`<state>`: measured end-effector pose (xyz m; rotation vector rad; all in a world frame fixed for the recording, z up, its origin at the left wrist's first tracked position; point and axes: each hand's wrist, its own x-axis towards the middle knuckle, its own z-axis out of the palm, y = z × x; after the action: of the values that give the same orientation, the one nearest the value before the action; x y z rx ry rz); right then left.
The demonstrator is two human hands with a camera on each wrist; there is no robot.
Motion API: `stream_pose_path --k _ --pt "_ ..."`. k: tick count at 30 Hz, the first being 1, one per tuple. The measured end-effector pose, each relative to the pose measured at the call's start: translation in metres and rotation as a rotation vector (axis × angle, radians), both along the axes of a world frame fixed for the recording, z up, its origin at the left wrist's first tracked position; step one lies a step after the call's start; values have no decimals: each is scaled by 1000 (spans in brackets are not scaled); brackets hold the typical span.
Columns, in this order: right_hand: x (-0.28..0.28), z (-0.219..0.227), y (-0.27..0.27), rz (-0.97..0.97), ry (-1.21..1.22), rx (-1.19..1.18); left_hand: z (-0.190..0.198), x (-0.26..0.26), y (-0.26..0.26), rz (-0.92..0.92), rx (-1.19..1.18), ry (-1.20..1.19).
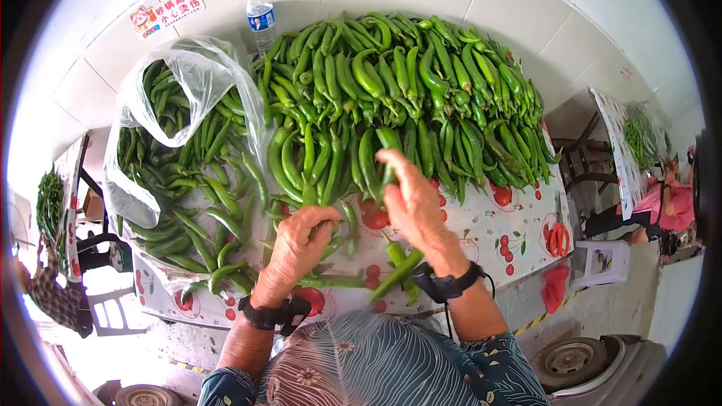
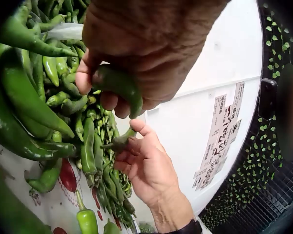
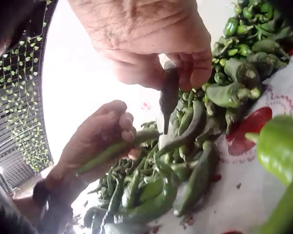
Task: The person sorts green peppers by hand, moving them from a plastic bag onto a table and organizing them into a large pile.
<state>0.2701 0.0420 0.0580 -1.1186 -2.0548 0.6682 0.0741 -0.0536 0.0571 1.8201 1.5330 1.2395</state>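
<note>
My left hand (image 1: 301, 244) holds a green chili pepper (image 2: 119, 87) in its curled fingers. Close by, slightly farther out, my right hand (image 1: 417, 199) pinches another green chili pepper (image 3: 169, 97) between thumb and fingers, its tapered end pointing down in the right wrist view. Beyond both hands, long green chili peppers (image 1: 368, 75) lie stacked in rows. Loose peppers (image 1: 395, 278) rest on the tablecloth close to the person's body, between the wrists.
A clear plastic bag (image 1: 120, 158) spills peppers (image 1: 214, 214) on the left. A water bottle (image 1: 261, 21) stands against the tiled wall. The tablecloth (image 1: 481, 256) has a cherry print; an orange-red object (image 1: 558, 239) lies near its right edge. A plastic stool (image 1: 604, 262) stands beyond.
</note>
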Motion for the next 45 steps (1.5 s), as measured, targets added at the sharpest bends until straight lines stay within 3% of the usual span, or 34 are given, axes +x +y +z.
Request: stream_pose_path --k 2,7,10,14,18,20,23,26,33,39,45 --pt "20 12 14 -62 -15 -172 -4 1 0 -21 -9 34" --pt "55 6 54 -258 -273 -313 1 10 13 -82 7 92" --pt "65 -29 78 -160 -209 -100 5 17 28 -123 55 111" --pt "60 -47 80 -206 -106 243 -3 20 53 -165 83 97" --pt "23 16 38 -90 19 -123 4 20 72 -181 -119 -36" --pt "8 17 20 103 -19 -314 8 20 80 -190 -198 -80" --pt "0 -3 13 140 13 -294 -5 13 98 -239 -229 -140" --pt "-3 -1 14 74 101 -511 -13 6 110 -281 -254 -163" --pt "-8 -11 11 106 113 -359 -6 5 115 -277 -320 -164" --pt "3 -15 12 92 102 -508 -9 0 110 -189 -162 -45" --pt "35 9 1 84 105 -438 -25 2 117 -228 -115 14"
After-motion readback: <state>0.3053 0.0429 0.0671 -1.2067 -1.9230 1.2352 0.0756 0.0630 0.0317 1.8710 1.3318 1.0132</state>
